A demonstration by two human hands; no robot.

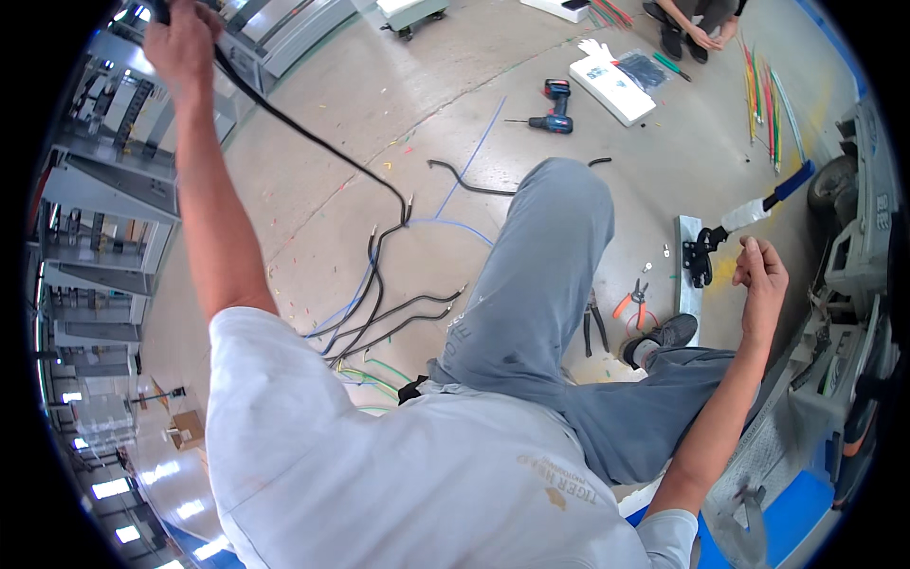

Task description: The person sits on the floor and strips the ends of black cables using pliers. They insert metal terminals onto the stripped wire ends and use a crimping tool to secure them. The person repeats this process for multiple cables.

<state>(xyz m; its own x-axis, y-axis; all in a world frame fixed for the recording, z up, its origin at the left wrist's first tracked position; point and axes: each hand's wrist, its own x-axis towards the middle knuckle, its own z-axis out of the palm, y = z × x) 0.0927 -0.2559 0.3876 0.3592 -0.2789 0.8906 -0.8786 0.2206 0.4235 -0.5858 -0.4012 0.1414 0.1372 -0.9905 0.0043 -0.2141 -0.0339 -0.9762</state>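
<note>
My left hand (pixel 185 52) is raised at the far upper left, its fingers wrapped round a thick black cable (pixel 313 144). From there the cable slants down toward the floor, near other black cables (pixel 379 284) with bare-looking tips. On the right, my right hand (pixel 761 277) is held up with its fingers curled together; whatever they hold, if anything, cannot be made out. Just left of that hand is a black ratchet-type cutting or crimping tool (pixel 700 258) on a flat metal bar (pixel 689 228). Its long handle ends in a blue grip (pixel 794 180).
Orange-handled pliers (pixel 637 303) and dark-handled pliers (pixel 595 327) lie near my shoe. A cordless drill (pixel 557 109) and a white box (pixel 611 90) lie farther off. Colored wires (pixel 763 104) lie by a crouching person (pixel 697 28). Grey machinery (pixel 858 247) stands at right.
</note>
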